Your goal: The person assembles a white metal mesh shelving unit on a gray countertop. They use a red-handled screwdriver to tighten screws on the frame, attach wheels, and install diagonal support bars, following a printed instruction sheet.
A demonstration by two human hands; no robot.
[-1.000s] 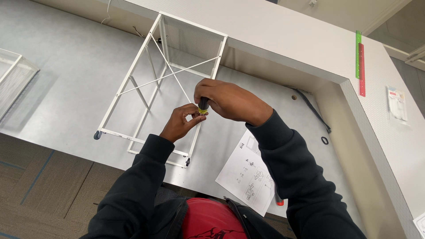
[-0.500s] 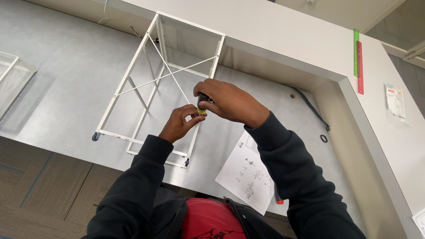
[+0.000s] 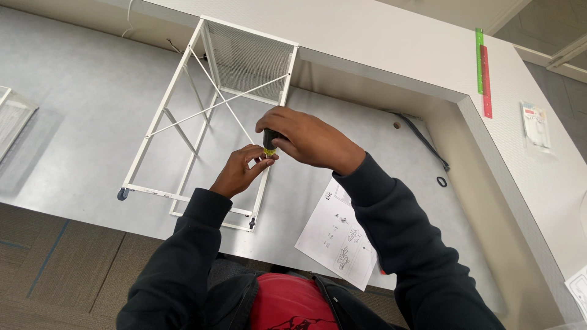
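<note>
A white metal wire frame (image 3: 208, 104) with crossed diagonal braces lies on its side on the grey table (image 3: 79, 104). My right hand (image 3: 309, 140) is closed around a screwdriver (image 3: 269, 144) with a black and yellow-green handle, held down onto the frame's right rail. My left hand (image 3: 241, 171) pinches the rail just under the screwdriver's tip. Both arms wear dark sleeves. The screwdriver's tip is hidden by my fingers.
A sheet of printed assembly instructions (image 3: 342, 235) lies on the table near my right elbow. A black strap (image 3: 425, 137) and a small black ring (image 3: 441, 181) lie to the right. A raised white ledge (image 3: 428, 67) carries green and red rulers (image 3: 483, 73) and a small packet (image 3: 536, 125). A mesh tray (image 3: 12, 119) sits at the left edge.
Both hands stay on the frame's right rail with the screwdriver. The view has shifted slightly; the hands' grip looks unchanged.
</note>
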